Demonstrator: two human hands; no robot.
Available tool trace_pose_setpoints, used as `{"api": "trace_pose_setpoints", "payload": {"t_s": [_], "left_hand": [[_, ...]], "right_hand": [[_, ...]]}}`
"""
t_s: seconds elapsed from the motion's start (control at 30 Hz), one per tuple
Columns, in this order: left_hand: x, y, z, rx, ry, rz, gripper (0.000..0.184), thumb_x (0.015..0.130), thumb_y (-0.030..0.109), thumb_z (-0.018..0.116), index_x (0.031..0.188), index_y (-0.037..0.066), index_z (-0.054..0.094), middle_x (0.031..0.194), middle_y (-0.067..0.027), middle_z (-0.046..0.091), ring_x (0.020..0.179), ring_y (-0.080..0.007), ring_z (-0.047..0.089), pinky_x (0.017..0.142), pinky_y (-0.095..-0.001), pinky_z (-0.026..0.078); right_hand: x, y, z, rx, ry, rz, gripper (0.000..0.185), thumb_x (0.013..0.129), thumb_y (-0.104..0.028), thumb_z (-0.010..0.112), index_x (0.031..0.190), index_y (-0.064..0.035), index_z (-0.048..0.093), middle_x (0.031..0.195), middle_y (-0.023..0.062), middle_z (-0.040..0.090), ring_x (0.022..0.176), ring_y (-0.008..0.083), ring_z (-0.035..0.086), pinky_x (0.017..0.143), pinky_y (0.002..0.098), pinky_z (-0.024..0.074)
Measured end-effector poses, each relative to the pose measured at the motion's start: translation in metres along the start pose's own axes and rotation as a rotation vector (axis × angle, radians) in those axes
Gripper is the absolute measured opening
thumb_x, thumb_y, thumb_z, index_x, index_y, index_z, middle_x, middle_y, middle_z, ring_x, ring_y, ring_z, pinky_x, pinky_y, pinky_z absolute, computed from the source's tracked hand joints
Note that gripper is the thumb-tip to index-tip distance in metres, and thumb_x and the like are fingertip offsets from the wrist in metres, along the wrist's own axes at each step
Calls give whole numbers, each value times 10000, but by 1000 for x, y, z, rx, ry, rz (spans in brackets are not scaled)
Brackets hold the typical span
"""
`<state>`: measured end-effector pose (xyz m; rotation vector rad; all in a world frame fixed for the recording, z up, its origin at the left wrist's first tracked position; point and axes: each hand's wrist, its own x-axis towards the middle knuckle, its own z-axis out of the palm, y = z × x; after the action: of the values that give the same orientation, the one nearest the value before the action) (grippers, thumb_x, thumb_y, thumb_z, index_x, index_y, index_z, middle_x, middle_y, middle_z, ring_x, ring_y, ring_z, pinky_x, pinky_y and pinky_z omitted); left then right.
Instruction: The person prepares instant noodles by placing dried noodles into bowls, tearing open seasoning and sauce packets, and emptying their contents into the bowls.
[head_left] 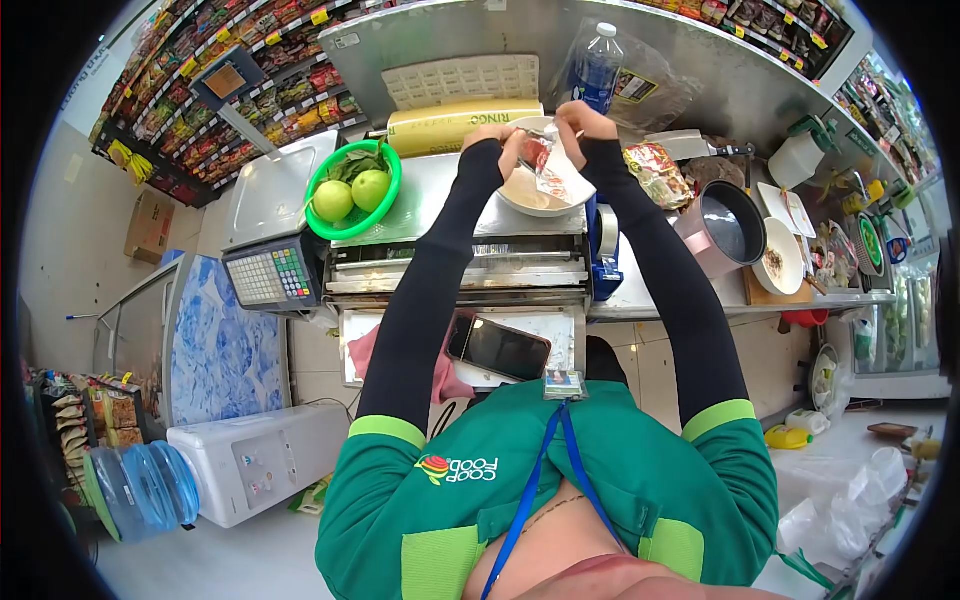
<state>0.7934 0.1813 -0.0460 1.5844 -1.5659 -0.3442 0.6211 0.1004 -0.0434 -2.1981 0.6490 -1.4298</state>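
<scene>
Over a white bowl (530,205), my left hand (494,146) and my right hand (584,130) are raised close together, fingers closed. Between them is a small clear plastic packet (537,153) with something red inside, pinched from both sides. Its lower end hangs into the bowl. Pale contents show in the bowl, partly behind the packet; I cannot make out what they are. The bowl rests on the metal top of a wrapping machine (460,270). Just behind my left hand lies a roll of yellow film (440,125).
To the left are a green basket (393,190) with round green fruit and a scale (268,272). A water bottle (597,70) stands behind. Noodle packet (657,174), pink pot (705,245) and another white bowl (790,270) sit right. A phone (508,348) lies below.
</scene>
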Motion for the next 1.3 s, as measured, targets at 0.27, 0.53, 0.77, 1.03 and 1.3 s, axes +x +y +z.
{"api": "trace_pose_setpoints", "payload": {"t_s": [0.27, 0.53, 0.77, 1.03, 1.3], "left_hand": [[13, 2, -11, -362, -184, -342, 376, 871, 286, 551, 963, -68, 636, 767, -112, 645, 645, -161, 653, 520, -242, 520], [13, -16, -9, -322, -152, -465, 352, 828, 306, 593, 800, -38, 665, 641, -146, 639, 630, -219, 664, 550, -307, 532], [-18, -4, -16, 386, -156, 35, 223, 730, 249, 628, 782, 41, 686, 770, -162, 659, 731, -321, 638, 696, -390, 506], [-15, -10, 15, 683, -318, -38, 176, 748, 213, 585, 881, 167, 690, 846, -101, 669, 850, -279, 634, 775, -425, 446], [-1, -6, -6, 418, 29, 318, 211, 785, 269, 606, 928, 130, 674, 890, -110, 640, 842, -290, 601, 733, -422, 459]], "right_hand": [[-2, -11, -9, -469, -313, -661, 109, 689, -60, 585, 797, -67, 570, 765, 63, 515, 732, 237, 565, 619, 328, 479], [0, -1, 0, -423, -334, -513, 62, 755, -86, 591, 739, -34, 563, 763, 95, 533, 741, 278, 564, 657, 355, 476], [6, 35, 9, -270, -404, -226, 81, 715, -120, 668, 748, -48, 651, 733, 105, 586, 679, 279, 586, 624, 342, 476], [20, 28, 1, -321, -636, 5, 189, 749, -225, 620, 770, -47, 682, 759, 136, 630, 757, 300, 605, 679, 367, 483], [13, 20, 4, -252, -703, -228, 146, 800, -132, 547, 853, -39, 647, 845, 136, 615, 819, 307, 587, 732, 370, 469]]}}
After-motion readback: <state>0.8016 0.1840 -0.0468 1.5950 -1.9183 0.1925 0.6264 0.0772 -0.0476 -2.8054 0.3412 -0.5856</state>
